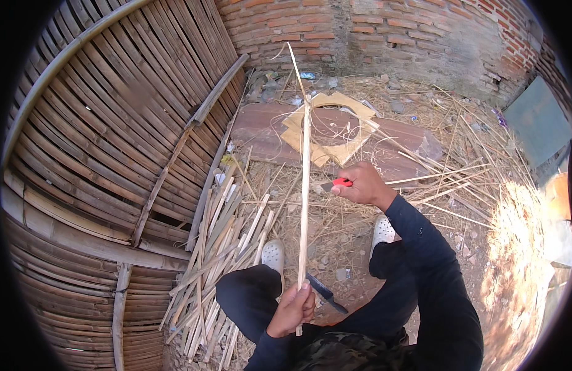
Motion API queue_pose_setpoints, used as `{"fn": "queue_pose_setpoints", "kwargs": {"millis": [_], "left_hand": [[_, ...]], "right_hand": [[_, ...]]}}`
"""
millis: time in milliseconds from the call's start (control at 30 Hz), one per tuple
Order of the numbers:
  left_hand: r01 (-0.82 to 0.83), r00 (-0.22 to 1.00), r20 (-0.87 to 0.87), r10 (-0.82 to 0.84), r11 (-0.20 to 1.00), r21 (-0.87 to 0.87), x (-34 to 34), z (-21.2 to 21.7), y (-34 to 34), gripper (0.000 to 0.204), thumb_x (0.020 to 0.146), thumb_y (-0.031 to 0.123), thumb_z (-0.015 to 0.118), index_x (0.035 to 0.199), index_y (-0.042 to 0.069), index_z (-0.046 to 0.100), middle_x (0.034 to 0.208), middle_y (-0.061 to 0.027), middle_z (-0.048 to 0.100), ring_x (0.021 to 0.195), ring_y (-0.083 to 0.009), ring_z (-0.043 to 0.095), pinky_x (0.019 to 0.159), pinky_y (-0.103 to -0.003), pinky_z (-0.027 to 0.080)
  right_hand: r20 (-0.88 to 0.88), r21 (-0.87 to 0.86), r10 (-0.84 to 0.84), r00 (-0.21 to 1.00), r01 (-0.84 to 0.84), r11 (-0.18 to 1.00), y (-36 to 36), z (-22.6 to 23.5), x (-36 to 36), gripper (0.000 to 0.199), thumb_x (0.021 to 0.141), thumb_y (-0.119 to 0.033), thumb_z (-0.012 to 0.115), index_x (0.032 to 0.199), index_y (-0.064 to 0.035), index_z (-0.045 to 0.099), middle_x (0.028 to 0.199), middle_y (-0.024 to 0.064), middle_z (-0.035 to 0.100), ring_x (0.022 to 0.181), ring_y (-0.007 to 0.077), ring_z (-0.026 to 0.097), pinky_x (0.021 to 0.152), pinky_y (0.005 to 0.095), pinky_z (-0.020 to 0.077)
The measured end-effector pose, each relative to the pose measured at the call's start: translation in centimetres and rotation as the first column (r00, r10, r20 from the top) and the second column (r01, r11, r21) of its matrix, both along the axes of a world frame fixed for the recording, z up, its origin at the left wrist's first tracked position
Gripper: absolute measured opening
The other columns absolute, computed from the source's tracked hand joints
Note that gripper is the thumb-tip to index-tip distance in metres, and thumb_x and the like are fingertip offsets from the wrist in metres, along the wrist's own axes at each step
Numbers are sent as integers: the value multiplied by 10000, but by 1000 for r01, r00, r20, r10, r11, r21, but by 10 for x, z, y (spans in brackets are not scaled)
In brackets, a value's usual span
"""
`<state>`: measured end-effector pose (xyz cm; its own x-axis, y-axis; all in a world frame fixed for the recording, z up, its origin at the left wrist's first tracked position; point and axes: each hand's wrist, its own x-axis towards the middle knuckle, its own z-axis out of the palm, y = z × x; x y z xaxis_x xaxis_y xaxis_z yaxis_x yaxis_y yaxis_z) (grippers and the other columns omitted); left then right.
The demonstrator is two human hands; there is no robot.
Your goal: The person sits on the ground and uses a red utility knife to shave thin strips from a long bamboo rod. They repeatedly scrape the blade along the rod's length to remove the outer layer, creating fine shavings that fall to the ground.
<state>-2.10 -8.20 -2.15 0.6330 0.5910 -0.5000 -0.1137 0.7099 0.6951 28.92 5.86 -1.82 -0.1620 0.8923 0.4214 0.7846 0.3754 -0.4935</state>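
Left hand (292,309): fingers wrapped round long pale bamboo strip (305,185), upright.
Right hand (358,183): fingers clenched on red-handled knife (339,182).
Risk: blade slipping towards left hand.

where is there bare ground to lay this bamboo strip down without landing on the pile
Barest patch: dirt between the white shoes, below the right hand. The reddish plank beside the cardboard is partly free. Crowded: the bamboo strip pile on the left and straw litter on the right.
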Motion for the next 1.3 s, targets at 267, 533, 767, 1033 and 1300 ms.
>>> {"fn": "queue_pose_setpoints", "kwargs": {"millis": [267, 533, 767, 1033, 1300], "left_hand": [[152, 978, -142, -151, 988, -7, -6, -2, -29, 291, 1048, 315, 401, 829, 126, 372, 615, 38, 319, 465, -61, 272, 406, -229, 260], [204, 953, -254, -162, 968, 147, -14, -3, -57, 362, 1036, 324, 447, 767, 82, 443, 563, 37, 401, 466, -47, 379, 427, -231, 319], [177, 957, -258, -133, 972, 153, -13, -7, -61, 370, 1038, 328, 441, 763, 81, 439, 562, 33, 401, 459, -48, 373, 425, -232, 317], [82, 989, -110, -99, 986, -145, -22, -7, -34, 347, 1053, 329, 370, 773, 126, 353, 587, 36, 281, 441, -62, 247, 383, -230, 221], [-128, 987, 81, 138, 984, -124, -15, -5, 12, 334, 1045, 313, 369, 767, 129, 364, 599, 10, 346, 437, -91, 329, 401, -240, 315]], "right_hand": [[120, 50, -322, 939, 319, 947, 24, 3, 10, 640, 797, -698, 565, 600, -95, 647, 509, 122, 563, 514, 312, 598, 494, 420, 449], [173, 213, -475, 863, 438, 873, 44, -14, 48, 656, 796, -712, 551, 655, -91, 708, 534, 120, 601, 537, 319, 628, 512, 427, 478], [139, 251, -530, 837, 488, 836, 54, -32, 54, 646, 792, -721, 547, 649, -110, 696, 559, 126, 620, 556, 325, 640, 529, 435, 488], [-229, -453, -350, 908, 218, 864, 65, -49, 54, 863, 847, -790, 397, 604, 19, 574, 470, 97, 478, 439, 247, 493, 486, 440, 420], [6, -461, -62, 998, 58, 886, 20, -12, -17, 758, 894, -706, 436, 559, -32, 531, 479, 126, 441, 438, 279, 457, 495, 415, 397]]}}
